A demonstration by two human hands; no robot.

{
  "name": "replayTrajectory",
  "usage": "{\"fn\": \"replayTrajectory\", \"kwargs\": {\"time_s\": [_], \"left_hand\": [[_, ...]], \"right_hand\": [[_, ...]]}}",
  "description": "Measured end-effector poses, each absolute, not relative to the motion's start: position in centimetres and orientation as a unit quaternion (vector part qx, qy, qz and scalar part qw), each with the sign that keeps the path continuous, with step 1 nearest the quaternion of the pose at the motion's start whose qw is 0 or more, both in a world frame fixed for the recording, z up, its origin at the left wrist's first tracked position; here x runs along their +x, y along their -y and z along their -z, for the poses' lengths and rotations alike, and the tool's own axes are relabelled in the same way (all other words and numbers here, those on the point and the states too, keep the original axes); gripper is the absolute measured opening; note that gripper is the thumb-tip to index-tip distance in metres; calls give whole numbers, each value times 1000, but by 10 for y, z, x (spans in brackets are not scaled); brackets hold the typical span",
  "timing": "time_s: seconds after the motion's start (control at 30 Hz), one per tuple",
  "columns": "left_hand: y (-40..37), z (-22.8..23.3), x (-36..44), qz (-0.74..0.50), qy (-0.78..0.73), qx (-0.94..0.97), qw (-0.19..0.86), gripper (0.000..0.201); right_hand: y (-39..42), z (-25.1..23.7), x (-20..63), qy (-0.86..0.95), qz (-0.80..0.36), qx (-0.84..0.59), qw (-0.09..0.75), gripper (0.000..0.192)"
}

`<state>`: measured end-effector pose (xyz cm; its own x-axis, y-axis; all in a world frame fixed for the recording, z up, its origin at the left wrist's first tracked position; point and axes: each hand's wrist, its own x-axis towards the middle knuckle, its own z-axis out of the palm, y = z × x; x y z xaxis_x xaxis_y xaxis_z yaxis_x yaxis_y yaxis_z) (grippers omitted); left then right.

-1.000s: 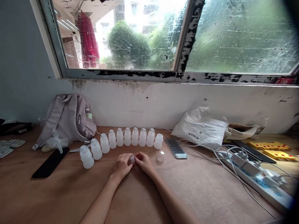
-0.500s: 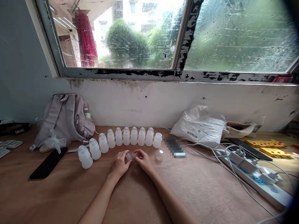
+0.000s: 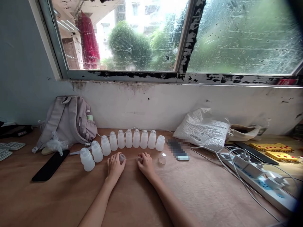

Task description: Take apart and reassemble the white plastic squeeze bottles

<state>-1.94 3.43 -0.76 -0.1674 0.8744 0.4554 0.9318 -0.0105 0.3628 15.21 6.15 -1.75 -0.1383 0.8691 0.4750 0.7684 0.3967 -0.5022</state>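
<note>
My left hand (image 3: 115, 166) is closed on a small translucent round piece with ridges (image 3: 122, 158), perhaps a bottle collar. A hand's width to the right, my right hand (image 3: 146, 163) grips a small clear round piece (image 3: 139, 159), partly covered by the fingers. Just right of that hand, a clear domed cap (image 3: 162, 159) stands on the table. Behind both hands, several frosted white baby bottles (image 3: 128, 138) form a curved row. Most have domed tops; the rightmost bottle (image 3: 160, 143) has an uncovered, flat top.
A black phone-like slab (image 3: 50, 167) and a grey backpack (image 3: 68, 119) lie left. On the right are a blurred-out item (image 3: 178, 149), a silvery mailing bag (image 3: 202, 129) and a power strip (image 3: 260, 184) with cables. The wooden table (image 3: 132, 201) meets a wall under a window.
My hands have moved apart, the left one leftward. The two small clear pieces, earlier held together between my fingers, are now separate, one in each hand.
</note>
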Motion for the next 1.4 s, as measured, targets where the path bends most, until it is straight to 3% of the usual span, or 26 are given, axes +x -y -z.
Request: {"fn": "replayTrajectory", "kwargs": {"time_s": [0.13,0.37,0.53,0.7,0.83,0.97,1.1,1.27,1.4], "left_hand": [[-35,8,-24,293,717,-631,44,31],[-34,8,-25,283,725,-625,58,26],[-34,11,-26,281,735,-612,76,29],[-34,15,-28,289,737,-604,100,34],[-36,13,-26,346,703,-612,111,39],[-34,6,-12,429,621,-649,98,35],[-18,-7,13,470,537,-700,21,43],[8,-25,38,510,478,-698,-153,64],[19,-31,49,535,457,-638,-313,65]], "right_hand": [[-63,20,152,741,-69,-562,360,17],[-70,-20,167,693,41,-545,469,32],[-105,-62,191,650,176,-622,398,45],[-129,-66,209,662,181,-644,338,34],[-119,-52,212,677,130,-604,399,28],[-94,-49,205,646,95,-567,502,35],[-70,-67,197,647,34,-537,540,34],[-44,-95,188,689,-127,-507,501,28],[-32,-100,177,728,-144,-488,458,15]]}}
